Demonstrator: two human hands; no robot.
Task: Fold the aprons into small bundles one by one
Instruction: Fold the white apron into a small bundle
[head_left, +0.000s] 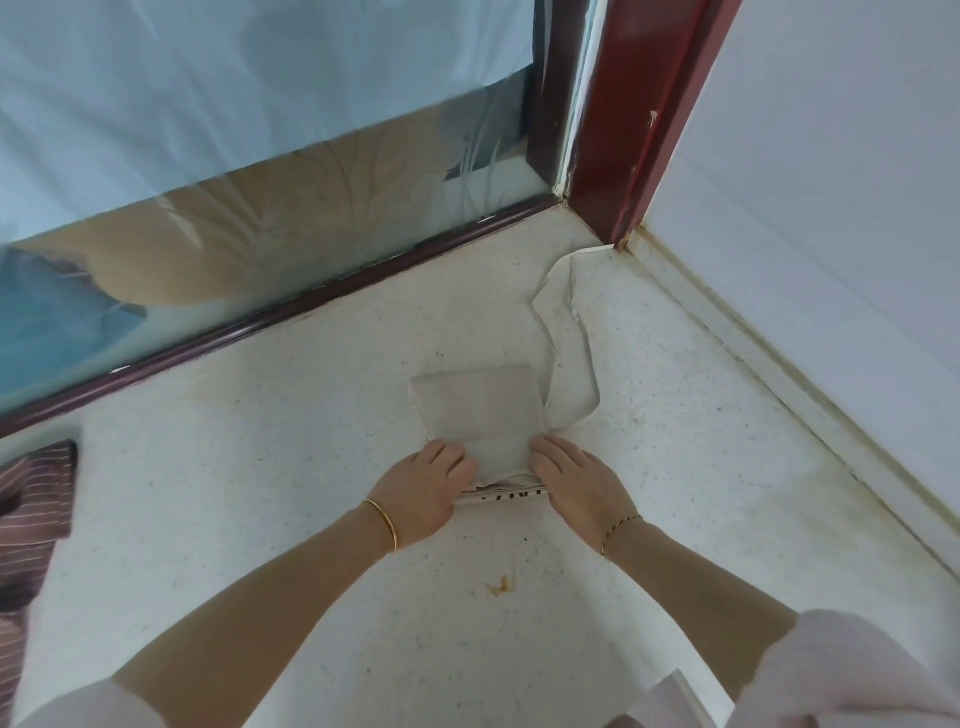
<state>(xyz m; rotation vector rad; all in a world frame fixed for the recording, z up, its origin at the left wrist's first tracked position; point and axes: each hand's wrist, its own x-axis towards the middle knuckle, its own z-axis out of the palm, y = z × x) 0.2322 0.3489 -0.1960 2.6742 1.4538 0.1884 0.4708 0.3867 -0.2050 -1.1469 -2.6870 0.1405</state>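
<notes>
The worktop (260, 467) is white stone-looking stuff with dark speckles, kinda grubby tbh. Lying on it is a pale apron (478, 410) folded into a flat square, and its strap (566, 332) snakes off behind it toward the corner. Way left of the apron there's a brown striped cloth (36, 493) at the edge. A little in front of the apron there's a small orange stain (501, 584).

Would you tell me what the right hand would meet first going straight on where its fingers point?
Likely the apron: the right hand rests on its near edge, fingers pointing across the folded panel.
</notes>
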